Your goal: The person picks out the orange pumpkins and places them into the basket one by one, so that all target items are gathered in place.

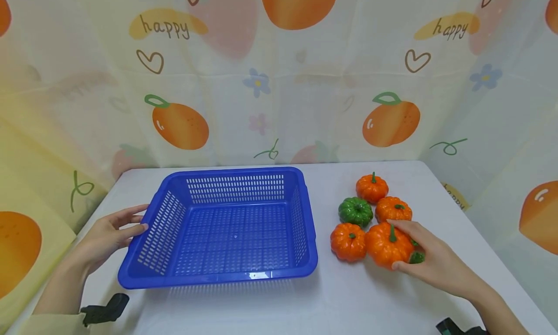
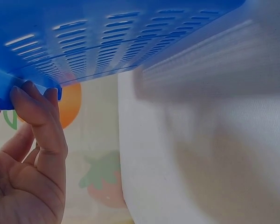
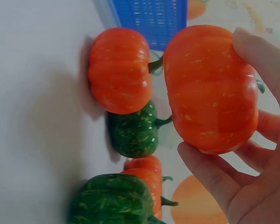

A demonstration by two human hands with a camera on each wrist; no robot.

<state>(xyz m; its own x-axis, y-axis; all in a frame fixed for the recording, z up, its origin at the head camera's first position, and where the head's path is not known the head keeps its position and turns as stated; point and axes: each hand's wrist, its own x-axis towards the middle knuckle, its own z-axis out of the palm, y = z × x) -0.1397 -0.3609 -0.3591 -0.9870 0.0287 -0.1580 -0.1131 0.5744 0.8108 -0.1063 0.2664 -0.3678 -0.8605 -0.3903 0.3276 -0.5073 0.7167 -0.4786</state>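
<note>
My left hand (image 1: 104, 238) grips the left rim of a blue plastic basket (image 1: 218, 280); in the left wrist view its fingers are curled over the rim. The basket has slotted walls and nothing inside. In my right hand (image 1: 436, 262) is a small orange pumpkin (image 1: 388, 248), held between thumb and fingers above the white table, its green stem upward. The right wrist view shows this held pumpkin (image 3: 212, 88) raised off the table. Just left of it lies another orange pumpkin (image 1: 348, 241), with a green pumpkin (image 1: 355, 212) behind that one.
Two more orange pumpkins, one nearer (image 1: 394, 210) and one farther back (image 1: 372, 188), sit on the table's (image 1: 244, 311) right side. A second green pumpkin (image 1: 417, 257) is mostly hidden by my right hand. A fruit-printed cloth (image 1: 305, 117) hangs behind the table.
</note>
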